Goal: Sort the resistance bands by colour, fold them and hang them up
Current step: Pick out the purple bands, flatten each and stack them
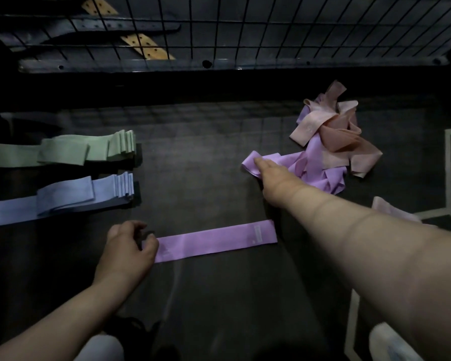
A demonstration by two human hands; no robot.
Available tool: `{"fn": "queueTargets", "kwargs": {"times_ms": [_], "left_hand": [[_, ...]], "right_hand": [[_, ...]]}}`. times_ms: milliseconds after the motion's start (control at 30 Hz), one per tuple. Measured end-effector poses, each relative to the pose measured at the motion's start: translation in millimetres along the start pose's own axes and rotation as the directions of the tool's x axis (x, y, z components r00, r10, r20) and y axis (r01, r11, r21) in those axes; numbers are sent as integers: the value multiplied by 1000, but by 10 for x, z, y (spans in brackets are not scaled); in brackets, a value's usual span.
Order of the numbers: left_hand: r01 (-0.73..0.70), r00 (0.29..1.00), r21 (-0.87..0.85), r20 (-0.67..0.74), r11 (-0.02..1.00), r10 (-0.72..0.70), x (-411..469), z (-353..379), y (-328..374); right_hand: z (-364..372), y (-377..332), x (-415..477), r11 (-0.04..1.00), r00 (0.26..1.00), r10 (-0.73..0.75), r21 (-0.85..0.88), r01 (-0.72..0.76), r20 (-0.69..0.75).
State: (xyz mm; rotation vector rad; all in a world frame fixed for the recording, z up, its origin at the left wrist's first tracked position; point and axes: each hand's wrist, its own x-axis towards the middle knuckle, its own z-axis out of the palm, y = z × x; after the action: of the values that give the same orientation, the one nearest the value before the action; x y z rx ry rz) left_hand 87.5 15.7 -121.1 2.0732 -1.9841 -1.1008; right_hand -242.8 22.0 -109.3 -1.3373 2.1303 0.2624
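Note:
A flat purple band (214,241) lies on the dark floor in front of me. My left hand (129,250) holds its left end with curled fingers. My right hand (274,178) reaches out to a tangled heap at the right and grips a loose purple band (253,162) at the heap's near left edge. The heap holds purple bands (320,173) below and pink bands (331,126) on top. At the left, green bands (71,149) lie stacked flat, and blue bands (71,196) lie stacked just in front of them.
A black wire grid panel (245,29) stands across the back, with dark and tan strips (146,46) behind it. White lines (448,178) mark the floor at the right. Another pale pink band (391,209) shows beside my right forearm.

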Motion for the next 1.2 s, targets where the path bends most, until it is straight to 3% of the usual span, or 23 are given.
{"fn": "queueTargets", "kwargs": {"times_ms": [67, 167, 300, 400, 533, 600, 767, 900, 967, 1067, 1200], "left_hand": [[-43, 999, -29, -19, 999, 42, -19, -4, 39], [-141, 989, -52, -62, 989, 137, -64, -15, 128], [-351, 934, -68, -91, 934, 344, -79, -15, 227], [-417, 909, -136, -44, 899, 415, -54, -23, 367], [-401, 905, -285, 22, 871, 424, 29, -6, 626], [-345, 913, -364, 85, 865, 399, 54, -19, 755], [-304, 866, -463, 229, 832, 444, 55, -42, 953], [41, 863, -778, 344, 626, 371, 64, -8, 987], [57, 855, -794, 352, 605, 381, 88, 1, 921], [70, 871, -743, 371, 666, 323, 83, -29, 863], [192, 878, -730, 426, 656, 217, 85, -116, 800]], "right_hand": [[-2, 35, 27, 995, 999, 20, -98, -17, 26], [-22, 60, -30, 983, 998, 50, -174, -58, -48], [-151, 102, -198, 994, 952, 38, -86, -67, -304], [-326, 150, -357, 986, 833, 7, 142, 86, -553], [-672, 86, -660, 946, 543, -78, 109, 305, -836], [-801, -3, -828, 901, 463, -121, 99, 422, -878], [-1004, -373, -1197, 721, 540, -165, 272, 637, -825], [-1049, -636, -1280, 576, 596, -90, 447, 685, -798], [-1054, -722, -1240, 528, 655, -1, 556, 642, -756], [-1031, -746, -1117, 502, 743, 158, 701, 507, -650], [-1021, -646, -981, 566, 826, 201, 751, 341, -526]]}}
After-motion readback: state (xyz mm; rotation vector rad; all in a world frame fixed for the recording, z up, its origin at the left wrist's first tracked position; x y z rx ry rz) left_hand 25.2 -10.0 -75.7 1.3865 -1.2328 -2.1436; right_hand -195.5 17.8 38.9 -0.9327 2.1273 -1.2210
